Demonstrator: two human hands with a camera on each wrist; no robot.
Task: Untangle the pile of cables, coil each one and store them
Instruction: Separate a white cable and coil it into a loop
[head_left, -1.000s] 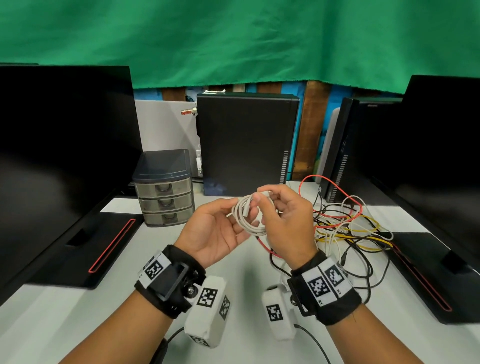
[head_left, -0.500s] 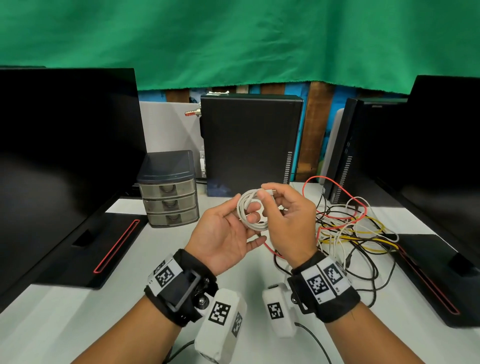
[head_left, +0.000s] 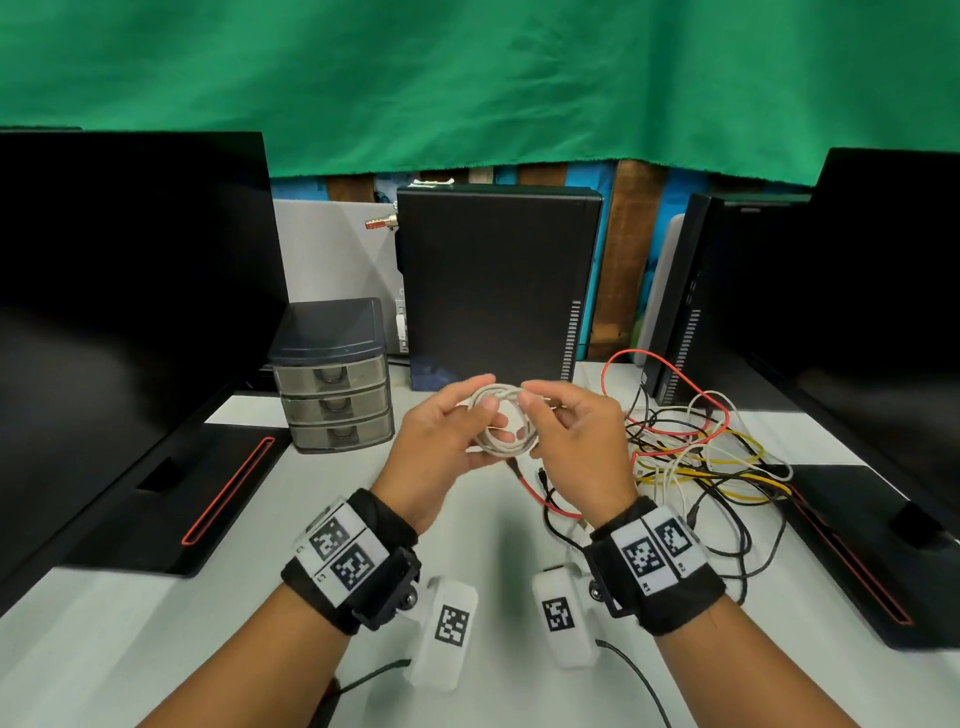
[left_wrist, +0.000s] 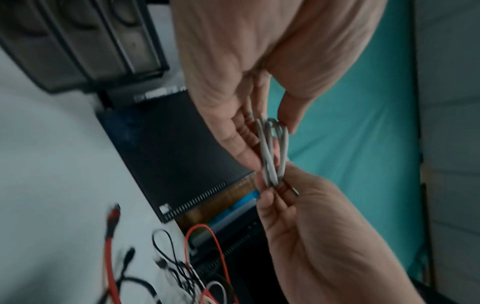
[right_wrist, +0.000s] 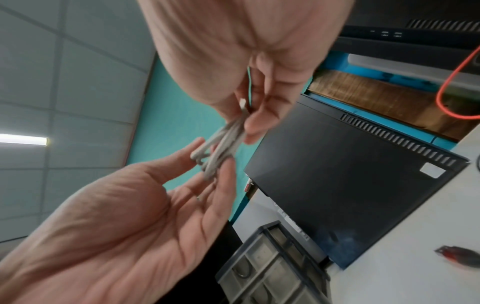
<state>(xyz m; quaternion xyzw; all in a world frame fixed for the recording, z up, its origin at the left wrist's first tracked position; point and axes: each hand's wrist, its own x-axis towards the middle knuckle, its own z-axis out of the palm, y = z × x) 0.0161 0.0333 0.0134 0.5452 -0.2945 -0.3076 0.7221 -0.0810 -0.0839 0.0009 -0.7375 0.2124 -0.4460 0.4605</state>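
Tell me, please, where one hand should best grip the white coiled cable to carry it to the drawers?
Probably pinch across the whole bundle of the white coiled cable at its rim, from the left, where the left hand holds it. Gripping all loops together should keep the coil from springing open.

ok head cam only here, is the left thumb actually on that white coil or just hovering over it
Observer: It's on it. The left wrist view shows the left hand pinching the white coil edge-on, with the thumb tip on its top bend and the fingers behind.
Operator: and where's the plug end
Observer: The right wrist view shows a white plug inside the right hand, pinched together with the coil's strands between thumb and fingers.
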